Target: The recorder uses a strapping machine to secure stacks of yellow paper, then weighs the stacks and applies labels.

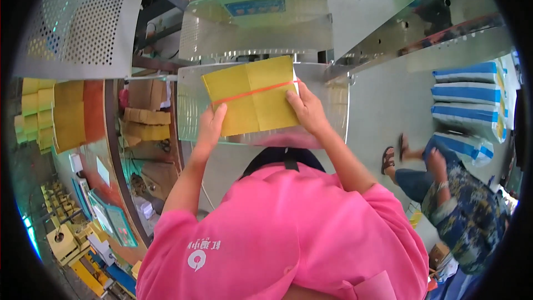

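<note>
A person in a pink shirt (266, 228) holds a yellow paper bundle (264, 116) out in front, over a pale, shiny tray (333, 100); whether the two touch cannot be told. The left hand (211, 124) is clamped on the bundle's left edge and the right hand (308, 108) on its right edge — both thumbs lie on top, while most of the other fingers are hidden. A red band (255, 94) crosses the bundle at a slant, and a crease runs down its middle. On the far left stands a metal panel (78, 28) full of small holes. Nearer on the left, a reddish-brown table (95, 158) bears yellow stacks (38, 105) and a teal-edged frame (115, 219). On the right, blue-and-white striped packs (465, 95) are piled up — and nearer, a co-worker in a camouflage top (466, 214) and sandals (388, 161) is beside them.
</note>
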`<state>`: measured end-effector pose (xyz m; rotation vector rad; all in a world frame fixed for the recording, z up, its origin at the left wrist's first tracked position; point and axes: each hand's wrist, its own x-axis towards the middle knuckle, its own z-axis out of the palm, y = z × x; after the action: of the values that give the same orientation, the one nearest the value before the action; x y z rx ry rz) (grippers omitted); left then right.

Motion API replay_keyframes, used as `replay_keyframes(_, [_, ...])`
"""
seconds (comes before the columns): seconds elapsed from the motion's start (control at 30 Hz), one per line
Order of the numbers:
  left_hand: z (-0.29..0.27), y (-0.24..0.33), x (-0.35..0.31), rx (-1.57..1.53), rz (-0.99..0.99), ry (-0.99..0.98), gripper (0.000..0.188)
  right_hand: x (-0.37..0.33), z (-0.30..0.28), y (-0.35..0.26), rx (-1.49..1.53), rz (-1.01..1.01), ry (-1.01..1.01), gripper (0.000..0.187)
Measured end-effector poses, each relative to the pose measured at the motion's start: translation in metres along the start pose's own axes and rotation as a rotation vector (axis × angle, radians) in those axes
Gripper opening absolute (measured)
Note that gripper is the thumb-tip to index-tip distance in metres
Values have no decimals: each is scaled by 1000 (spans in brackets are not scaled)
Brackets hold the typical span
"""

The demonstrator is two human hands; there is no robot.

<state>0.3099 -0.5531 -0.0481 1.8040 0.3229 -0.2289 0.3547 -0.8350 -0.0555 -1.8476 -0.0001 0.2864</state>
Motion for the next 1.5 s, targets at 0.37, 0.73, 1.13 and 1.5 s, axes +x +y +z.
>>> replay_keyframes(0.37, [-11,9,-42,-63,-89,188,45,-14,-32,-4,-162,-258,58,15])
replay_keyframes(0.73, [19,10,-46,-430,-88,114,43,-18,-29,13,-345,-476,22,9])
replay_keyframes(1.13, [-22,-24,-38,-471,-84,62,18,-16,16,12,366,209,184,35])
replay_keyframes(1.5, [-60,-65,8,-397,-288,-156,54,-12,71,51,61,292,296,35])
